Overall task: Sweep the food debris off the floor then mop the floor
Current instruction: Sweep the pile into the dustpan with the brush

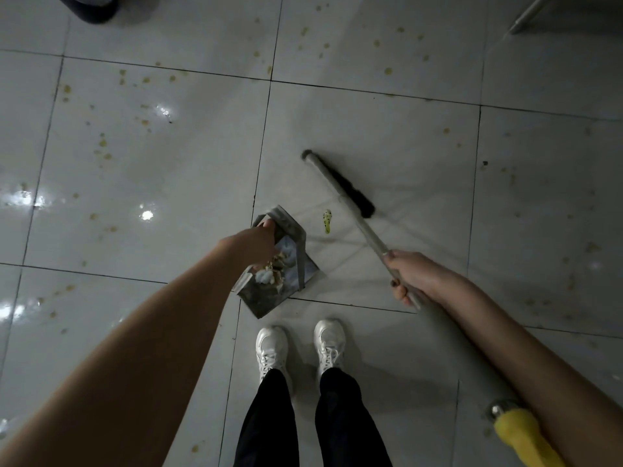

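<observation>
My left hand (259, 242) grips the handle of a grey metal dustpan (269, 294) that sits on the white tiled floor (151, 183) in front of my feet. Crumbs and pale scraps lie inside the pan. My right hand (409, 276) holds the grey shaft of a broom, whose black bristle head (350, 192) rests on the floor to the right of the pan. A yellow-green food scrap (327, 221) lies between pan and bristles. Yellowish stains and specks (101, 143) dot the tiles further out.
My white shoes (300, 348) stand just behind the dustpan. The broom's yellow grip end (526, 436) passes under my right forearm. A dark shoe (94, 8) shows at the top left and a metal leg (526, 15) at the top right. The floor looks wet and shiny on the left.
</observation>
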A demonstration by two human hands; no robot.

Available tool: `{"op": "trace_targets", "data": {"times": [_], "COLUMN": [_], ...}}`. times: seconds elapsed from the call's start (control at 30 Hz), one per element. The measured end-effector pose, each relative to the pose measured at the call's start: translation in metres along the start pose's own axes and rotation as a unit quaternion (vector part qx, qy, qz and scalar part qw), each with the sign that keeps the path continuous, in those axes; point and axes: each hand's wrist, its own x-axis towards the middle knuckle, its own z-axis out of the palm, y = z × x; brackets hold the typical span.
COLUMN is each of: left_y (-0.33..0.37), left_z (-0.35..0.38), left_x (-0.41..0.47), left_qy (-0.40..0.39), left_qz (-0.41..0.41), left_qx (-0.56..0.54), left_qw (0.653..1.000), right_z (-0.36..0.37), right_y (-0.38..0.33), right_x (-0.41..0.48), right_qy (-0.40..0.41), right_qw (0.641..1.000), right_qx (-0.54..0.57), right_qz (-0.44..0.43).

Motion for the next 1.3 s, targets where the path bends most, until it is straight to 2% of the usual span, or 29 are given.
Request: {"op": "trace_targets", "data": {"times": [0.07, 0.13, 0.2, 0.37, 0.5, 0.57, 0.67, 0.87, 0.93, 1.07, 1.2, 1.3], "left_y": [-0.005, -0.007, -0.008, -0.012, -0.012, -0.014, -0.015, -0.021, -0.020, -0.022, -0.025, -0.024], "left_z": [-0.003, -0.006, -0.006, -0.009, -0.009, -0.009, -0.009, -0.013, -0.011, -0.015, -0.020, -0.022], "left_x": [0.001, -0.001, -0.003, -0.008, -0.007, -0.007, -0.009, -0.014, -0.016, -0.016, -0.018, -0.020], "left_qy": [0.000, -0.006, -0.012, -0.019, -0.017, -0.020, -0.025, -0.031, -0.017, 0.023, 0.029, 0.025], "left_qz": [-0.001, -0.002, -0.008, 0.010, 0.016, 0.014, 0.014, 0.004, 0.011, 0.029, 0.034, 0.045], "left_qx": [-0.007, -0.013, -0.024, -0.036, -0.032, -0.037, -0.035, -0.024, -0.018, -0.035, -0.032, -0.040], "left_qw": [1.000, 1.000, 1.000, 0.999, 0.999, 0.999, 0.999, 0.999, 1.000, 0.999, 0.999, 0.998], "right_z": [0.008, 0.003, -0.010, -0.036, -0.040, -0.032, -0.011, 0.004, -0.001, -0.008, -0.018, -0.025], "right_y": [-0.002, -0.005, -0.009, -0.018, -0.013, -0.008, -0.004, 0.005, 0.005, -0.002, -0.003, -0.004], "right_x": [-0.010, -0.022, -0.031, -0.043, -0.040, -0.030, -0.016, -0.017, -0.026, -0.039, -0.040, -0.038], "right_qy": [-0.080, -0.182, -0.224, -0.157, -0.048, -0.020, -0.069, -0.184, -0.197, -0.170, -0.111, -0.081], "right_qw": [0.995, 0.975, 0.964, 0.985, 0.998, 0.999, 0.993, 0.969, 0.965, 0.976, 0.987, 0.990], "right_qx": [0.003, 0.015, 0.014, 0.009, -0.023, -0.010, 0.086, 0.089, 0.089, 0.097, 0.113, 0.118], "right_qz": [0.053, 0.123, 0.145, 0.066, -0.021, -0.036, 0.050, 0.138, 0.151, 0.099, 0.020, 0.003]}}
